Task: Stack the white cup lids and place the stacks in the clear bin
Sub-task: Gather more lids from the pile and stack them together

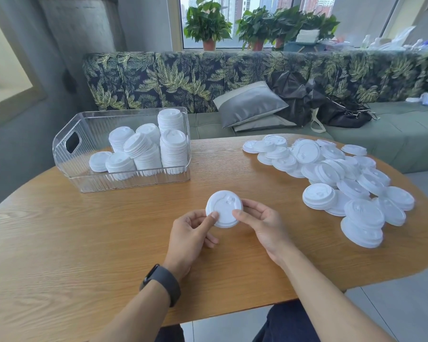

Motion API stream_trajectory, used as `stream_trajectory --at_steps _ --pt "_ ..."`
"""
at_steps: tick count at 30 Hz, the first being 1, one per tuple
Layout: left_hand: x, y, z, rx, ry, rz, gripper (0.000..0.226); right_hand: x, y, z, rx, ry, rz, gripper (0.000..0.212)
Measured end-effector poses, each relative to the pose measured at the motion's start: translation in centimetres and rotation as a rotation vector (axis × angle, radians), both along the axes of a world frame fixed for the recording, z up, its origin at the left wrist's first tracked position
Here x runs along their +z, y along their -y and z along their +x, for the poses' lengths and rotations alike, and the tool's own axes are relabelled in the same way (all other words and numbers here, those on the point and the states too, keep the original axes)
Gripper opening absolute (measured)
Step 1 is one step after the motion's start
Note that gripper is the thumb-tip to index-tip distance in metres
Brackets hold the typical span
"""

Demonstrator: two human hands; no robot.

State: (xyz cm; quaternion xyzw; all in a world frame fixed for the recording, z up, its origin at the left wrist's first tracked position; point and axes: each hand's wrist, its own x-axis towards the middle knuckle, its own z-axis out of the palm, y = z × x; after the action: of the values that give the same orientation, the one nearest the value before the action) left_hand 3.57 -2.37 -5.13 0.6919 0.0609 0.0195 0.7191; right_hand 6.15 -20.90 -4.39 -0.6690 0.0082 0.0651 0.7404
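Observation:
Both my hands hold a white cup lid [224, 208] just above the middle of the wooden table [109, 243]. My left hand [192, 230] pinches its left rim with thumb and fingers. My right hand [262, 222] grips its right rim, thumb on top. A clear ribbed bin [84, 169] stands at the table's back left and holds several stacks of white lids [173, 146], some upright and some leaning. A large loose pile of white lids [336, 174] spreads over the table's right side, with a few short stacks [319, 196] in it.
A leaf-patterned sofa [183, 77] runs behind the table, with a grey cushion [250, 104] and a black bag [331, 104] on it. Potted plants [208, 25] line the window sill. My left wrist wears a black band [162, 282].

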Motion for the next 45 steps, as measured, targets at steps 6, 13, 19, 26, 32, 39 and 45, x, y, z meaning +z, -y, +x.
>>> stream_trajectory --at_steps 6,13,19,26,32,39,45 --pt "-0.5 0.0 0.1 0.048 -0.016 -0.021 0.031 0.1 0.1 -0.1 0.034 0.01 0.004 0.043" --pt "-0.7 0.0 0.0 0.047 0.004 -0.001 0.031 0.0 -0.2 -0.1 -0.044 0.002 -0.016 0.042" --pt "-1.2 0.2 0.0 0.116 0.083 0.079 0.029 0.4 -0.7 -0.1 -0.054 0.001 0.003 0.032" --pt "-1.3 -1.0 -0.3 0.289 0.175 0.116 0.026 0.2 -4.0 0.2 -0.017 -0.055 0.044 0.027" --pt "-0.9 -5.3 -0.9 0.358 0.182 0.163 0.016 0.1 -8.4 0.5 0.077 -0.08 0.065 0.028" --pt "-0.7 -12.3 -2.2 0.382 0.2 0.326 0.015 0.4 -14.8 0.8 0.176 -0.084 0.061 0.023" --pt "-1.1 -17.7 -3.4 0.235 0.179 0.665 0.082 0.1 -19.4 1.6 0.229 -0.091 0.021 0.021"
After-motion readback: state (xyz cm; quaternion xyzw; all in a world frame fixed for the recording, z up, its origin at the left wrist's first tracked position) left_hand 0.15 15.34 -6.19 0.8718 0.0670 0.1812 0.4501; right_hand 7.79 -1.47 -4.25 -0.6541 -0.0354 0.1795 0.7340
